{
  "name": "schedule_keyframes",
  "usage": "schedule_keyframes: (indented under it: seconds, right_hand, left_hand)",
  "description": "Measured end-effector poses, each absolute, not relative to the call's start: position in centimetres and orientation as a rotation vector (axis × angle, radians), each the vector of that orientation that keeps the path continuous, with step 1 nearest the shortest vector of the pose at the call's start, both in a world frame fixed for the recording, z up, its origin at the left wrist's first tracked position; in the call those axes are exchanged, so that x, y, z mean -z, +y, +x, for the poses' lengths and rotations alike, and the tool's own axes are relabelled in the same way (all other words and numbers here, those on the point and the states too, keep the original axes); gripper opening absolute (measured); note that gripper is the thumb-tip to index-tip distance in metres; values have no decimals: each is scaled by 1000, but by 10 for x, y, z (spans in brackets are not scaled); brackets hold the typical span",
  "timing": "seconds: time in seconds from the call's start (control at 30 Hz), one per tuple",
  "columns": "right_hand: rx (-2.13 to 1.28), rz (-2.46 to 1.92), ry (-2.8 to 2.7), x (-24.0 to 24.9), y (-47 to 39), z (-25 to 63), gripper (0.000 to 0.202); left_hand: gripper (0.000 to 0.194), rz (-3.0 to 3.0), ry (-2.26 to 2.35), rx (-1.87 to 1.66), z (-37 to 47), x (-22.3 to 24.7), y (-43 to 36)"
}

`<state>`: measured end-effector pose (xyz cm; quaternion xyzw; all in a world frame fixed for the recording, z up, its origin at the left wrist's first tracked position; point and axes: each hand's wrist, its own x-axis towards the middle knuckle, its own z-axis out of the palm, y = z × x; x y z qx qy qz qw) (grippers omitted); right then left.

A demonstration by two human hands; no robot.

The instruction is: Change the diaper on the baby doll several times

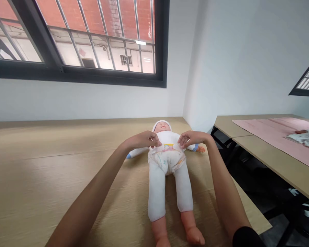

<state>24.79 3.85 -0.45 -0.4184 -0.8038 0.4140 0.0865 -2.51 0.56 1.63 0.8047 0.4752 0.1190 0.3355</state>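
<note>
A baby doll (157, 185) in white clothes and a white cap lies on its back on the wooden table (54, 185), head toward the wall. Round its hips sits a diaper (167, 160) with a coloured waistband. My left hand (150, 140) is at the waistband's left side, fingers curled and pinched at the diaper's edge. On the right side my right hand (186, 138) has its fingertips together at the other edge of the waistband. Both hands are about level, one on each side of the doll's belly.
A second table (267, 151) stands at the right, across a dark gap, with a pink cloth (267, 132) and a patterned white garment (307, 138) on it. Behind the doll's table are a wall and a barred window (113, 77).
</note>
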Motion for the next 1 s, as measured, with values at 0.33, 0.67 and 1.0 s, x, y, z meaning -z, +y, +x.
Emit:
schedule_keyframes:
  seconds: [0.33,0.67,1.0]
  right_hand:
    - [-1227,-993,-2351,41,38,240,34]
    - [-966,-1111,-1402,122,0,247,42]
    - [-979,-989,-1479,130,-11,232,40]
  left_hand:
    - [25,2079,1081,-199,-30,-3,22]
    - [37,1895,1166,-334,-35,1,7]
    - [43,1791,1252,-419,-44,11,-19]
